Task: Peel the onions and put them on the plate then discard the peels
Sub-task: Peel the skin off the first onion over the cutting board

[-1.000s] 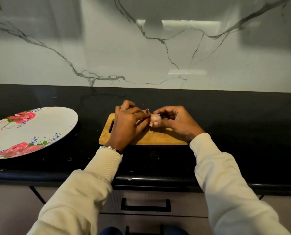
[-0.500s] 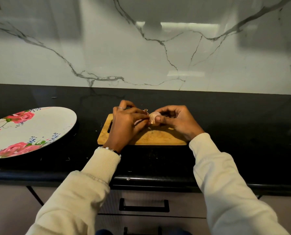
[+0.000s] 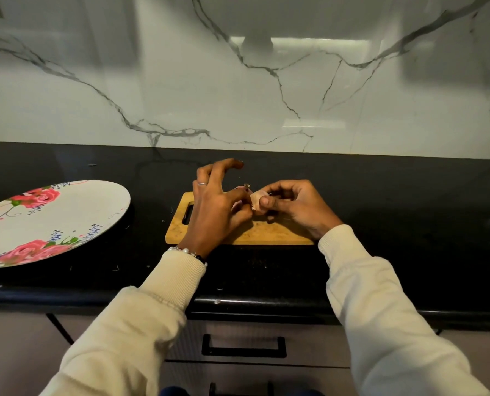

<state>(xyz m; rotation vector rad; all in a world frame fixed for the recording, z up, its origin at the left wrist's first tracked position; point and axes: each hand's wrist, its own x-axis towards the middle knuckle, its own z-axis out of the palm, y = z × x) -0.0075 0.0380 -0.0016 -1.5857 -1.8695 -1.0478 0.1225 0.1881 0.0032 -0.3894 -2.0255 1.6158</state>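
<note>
Marble wall [image 3: 266, 81], white with grey veins, behind; black counter [image 3: 380, 210] below it, flecked with small scraps; drawer handle [image 3: 243, 348] under the front edge.
Plate [image 3: 52, 221]: white with pink roses, far left on the counter, well apart from the hands; nothing on it.
Board [image 3: 266, 234]: wooden, slot at its left end, centre of the counter; both hands over it, hiding most of its top.
Onion [image 3: 256, 200]: small, pale, held above the board between the two hands; a dry tip shows just above it.
Right hand [image 3: 292, 207]: fingers curled, thumb and fingers pinching the onion.
Left hand [image 3: 218, 207]: ring on one finger, bead bracelet at the wrist; thumb and forefinger at the onion's left side, apparently pinching its skin; other fingers lifted and spread.
Cream sleeves on both arms.
</note>
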